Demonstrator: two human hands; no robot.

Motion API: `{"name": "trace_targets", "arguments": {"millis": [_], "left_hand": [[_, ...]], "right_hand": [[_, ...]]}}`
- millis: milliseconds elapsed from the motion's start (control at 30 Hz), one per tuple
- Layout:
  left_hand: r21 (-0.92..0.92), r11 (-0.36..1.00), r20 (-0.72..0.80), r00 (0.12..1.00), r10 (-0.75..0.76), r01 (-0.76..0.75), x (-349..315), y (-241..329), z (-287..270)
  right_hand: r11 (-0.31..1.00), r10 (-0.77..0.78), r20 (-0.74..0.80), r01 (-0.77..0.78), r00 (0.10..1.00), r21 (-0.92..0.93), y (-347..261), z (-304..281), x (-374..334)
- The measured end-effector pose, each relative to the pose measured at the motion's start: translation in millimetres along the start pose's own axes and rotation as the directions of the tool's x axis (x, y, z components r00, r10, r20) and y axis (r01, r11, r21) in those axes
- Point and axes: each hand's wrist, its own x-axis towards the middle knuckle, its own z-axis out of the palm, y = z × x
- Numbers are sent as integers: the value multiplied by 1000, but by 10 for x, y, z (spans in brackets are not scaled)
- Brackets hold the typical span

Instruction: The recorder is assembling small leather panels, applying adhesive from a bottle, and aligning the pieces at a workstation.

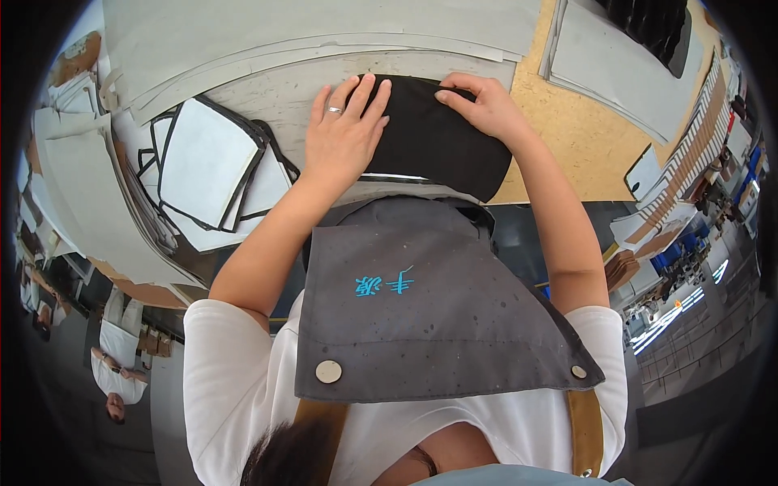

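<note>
We are in a workshop, and the large, busy room around us looks like a factory floor. We stand at a workbench [531,166] with broad grey sheets [324,20] stacked along its far side and a black sheet [442,134] laid flat before us. To our left we see a pile of white panels [211,162] with black edges, all of similar shape, as in batch work. We wear a grey apron [429,300] over a white shirt [231,356]. Farther off we see another person [121,356] near cardboard boxes [154,342], and long strip lights [668,321] to our right.
</note>
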Motion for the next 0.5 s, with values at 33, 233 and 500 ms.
{"name": "trace_targets", "arguments": {"millis": [33,233,500], "left_hand": [[-3,1000,8,1000,9,-9,8,1,-11],[-79,985,32,987,158,-155,77,123,23],[-40,983,45,983,179,-177,68,84,92]], "right_hand": [[1000,4,5,-4,1000,-12,-14,-4,1],[995,-82,-31,80,996,-51,76,50,13],[935,296,308,-210,904,-285,-443,-493,-175]]}}
